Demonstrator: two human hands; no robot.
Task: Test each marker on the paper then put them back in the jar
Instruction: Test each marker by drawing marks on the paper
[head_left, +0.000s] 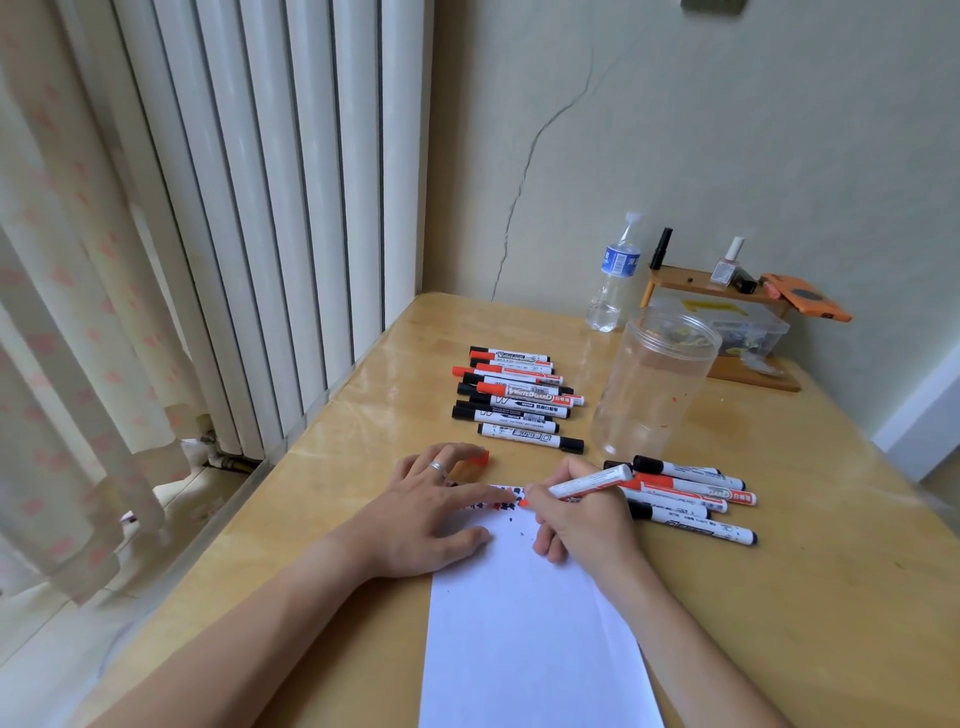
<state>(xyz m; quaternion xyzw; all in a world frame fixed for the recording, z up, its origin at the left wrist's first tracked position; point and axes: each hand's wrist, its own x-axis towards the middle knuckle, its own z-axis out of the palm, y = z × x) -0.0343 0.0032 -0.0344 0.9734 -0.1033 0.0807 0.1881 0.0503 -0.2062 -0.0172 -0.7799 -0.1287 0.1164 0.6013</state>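
At the far left a pale curtain with faint pink marks (78, 322) hangs beside the white ribbed radiator (270, 208), its lower edge blurred and cut off by the frame. The light wooden counter (805, 597) runs from there to the right. The left hand (441, 512) lies flat and open, fingers spread, pressing the top left corner of the white sheet of paper (524, 623); it wears a silver ring (439, 467), and just beyond its fingertips sits a small orange-red cap (475, 461), partly hidden by the fingers, so whether they touch it cannot be told. The sheet's bottom edge is cut off, and its top edge carries small black and red test marks (506, 501), partly covered by both hands. Behind, a group of capped black and red whiteboard markers (519, 402) lies side by side on the counter. The right hand (582, 519) is closed in a writing grip around a white-barrelled red marker (589, 483), its tip on the paper's top edge, hidden by the fingers. Right of the far group stands the clear plastic jar (657, 384), upright, open and seemingly empty. A second cluster of markers (691, 496) lies just right of the right hand, partly hidden behind it. Further back are a clear water bottle with a blue label (613, 280) and a small wooden shelf (701, 283) holding items too small to identify.
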